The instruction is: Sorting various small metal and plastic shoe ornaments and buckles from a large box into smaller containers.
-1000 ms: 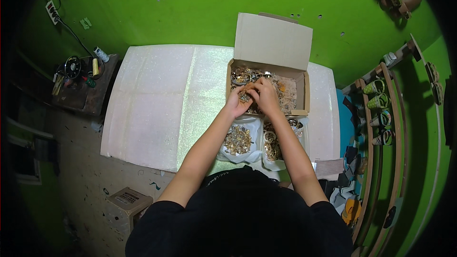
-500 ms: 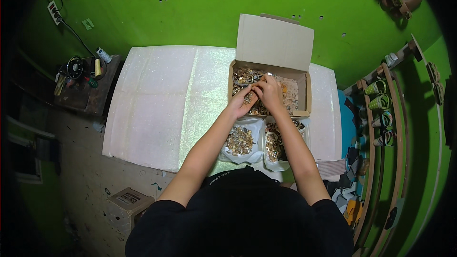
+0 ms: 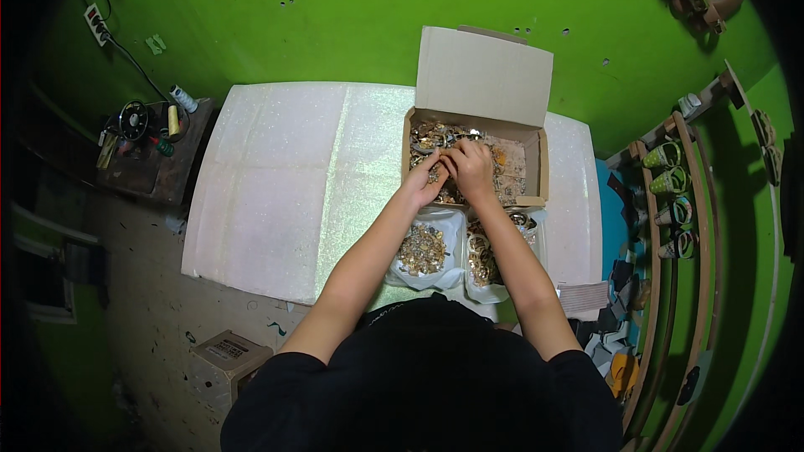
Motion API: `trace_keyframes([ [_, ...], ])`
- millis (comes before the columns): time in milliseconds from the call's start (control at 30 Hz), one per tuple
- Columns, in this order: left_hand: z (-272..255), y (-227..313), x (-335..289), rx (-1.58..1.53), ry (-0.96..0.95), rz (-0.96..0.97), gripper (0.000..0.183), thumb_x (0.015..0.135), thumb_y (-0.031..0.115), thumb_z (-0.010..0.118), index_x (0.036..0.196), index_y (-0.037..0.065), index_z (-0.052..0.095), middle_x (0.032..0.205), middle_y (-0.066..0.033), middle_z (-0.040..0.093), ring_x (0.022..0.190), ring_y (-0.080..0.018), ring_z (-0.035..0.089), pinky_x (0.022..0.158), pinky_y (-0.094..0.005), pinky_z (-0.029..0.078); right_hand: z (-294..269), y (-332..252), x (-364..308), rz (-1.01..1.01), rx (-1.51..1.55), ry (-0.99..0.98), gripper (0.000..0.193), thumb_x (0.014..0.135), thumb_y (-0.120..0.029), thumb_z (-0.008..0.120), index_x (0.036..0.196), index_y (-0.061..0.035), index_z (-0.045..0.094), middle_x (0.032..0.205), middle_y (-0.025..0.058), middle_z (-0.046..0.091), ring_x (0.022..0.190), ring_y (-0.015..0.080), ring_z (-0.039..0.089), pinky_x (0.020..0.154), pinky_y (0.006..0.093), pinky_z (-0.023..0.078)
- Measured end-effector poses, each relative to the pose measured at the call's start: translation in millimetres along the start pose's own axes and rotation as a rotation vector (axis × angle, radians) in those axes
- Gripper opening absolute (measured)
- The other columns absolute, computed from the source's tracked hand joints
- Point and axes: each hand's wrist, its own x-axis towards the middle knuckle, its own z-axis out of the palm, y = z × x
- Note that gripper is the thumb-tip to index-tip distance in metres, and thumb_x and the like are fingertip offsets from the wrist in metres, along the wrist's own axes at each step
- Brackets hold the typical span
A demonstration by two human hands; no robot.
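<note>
Both hands meet over an open cardboard box (image 3: pixel 543 159) of small gold and silver-coloured metal pieces (image 3: pixel 435 134), which look like buckles and shoe ornaments. My left hand (image 3: pixel 424 184) is cupped, palm up, with small shiny pieces (image 3: pixel 433 174) showing between thumb and fingers. Bent fingers of my right hand (image 3: pixel 473 172) press together against the left fingertips; whatever they pinch is too small to name. Below the box stand a white-lined tub (image 3: pixel 456 264) of small gold-coloured pieces (image 3: pixel 421 249) and a clear tub (image 3: pixel 536 238) of larger ornaments, partly covered by my right forearm.
The box's lid (image 3: pixel 484 75) stands raised toward the green wall. A glittery white cover (image 3: pixel 268 184) lies over the table. To the left is a small dark table (image 3: pixel 151 172) with thread spools; at right, a wooden rack (image 3: pixel 653 285) holds sandals. A carton (image 3: pixel 226 360) sits on the floor.
My right hand has lowered slightly and its fingers have drawn in toward the left fingertips. A shiny piece seen at its fingertips before no longer shows there. My left hand hardly moved.
</note>
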Motion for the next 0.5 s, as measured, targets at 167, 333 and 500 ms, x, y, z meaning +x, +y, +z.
trace_keyframes([
  [167,-2.0,2.8,-1.0,0.023,-0.013,-0.019,0.021,0.082,0.022,0.056,0.091,0.003,0.051,0.085,-0.0046,0.049,0.075,-0.0097,0.049,0.067,-0.0174,0.049,-1.7,-3.4,0.9,0.052,0.048,-0.018,0.009,0.065,-0.012,0.066,0.072,-0.0076,0.06,0.07,0.0052,0.051,0.065,0.0231,0.051,0.06,0.0336,0.039],
  [333,1.3,1.6,-3.5,0.007,-0.052,-0.019,0.02,0.081,0.021,0.056,0.09,0.003,0.051,0.082,-0.0051,0.052,0.072,-0.0096,0.053,0.062,-0.0173,0.052,7.3,1.5,-6.7,0.299,0.297,-0.014,0.007,0.067,-0.011,0.064,0.072,-0.006,0.062,0.072,0.006,0.053,0.067,0.0231,0.053,0.061,0.0325,0.039],
  [500,-0.6,1.5,-2.3,0.056,-0.07,-0.006,0.019,0.083,0.022,0.054,0.09,0.004,0.052,0.082,-0.0048,0.053,0.075,-0.0089,0.055,0.061,-0.0161,0.051,12.2,3.2,-11.8,0.373,0.408,-0.004,0.01,0.067,-0.006,0.064,0.075,-0.0018,0.062,0.075,0.0105,0.054,0.07,0.0225,0.054,0.064,0.0326,0.043],
])
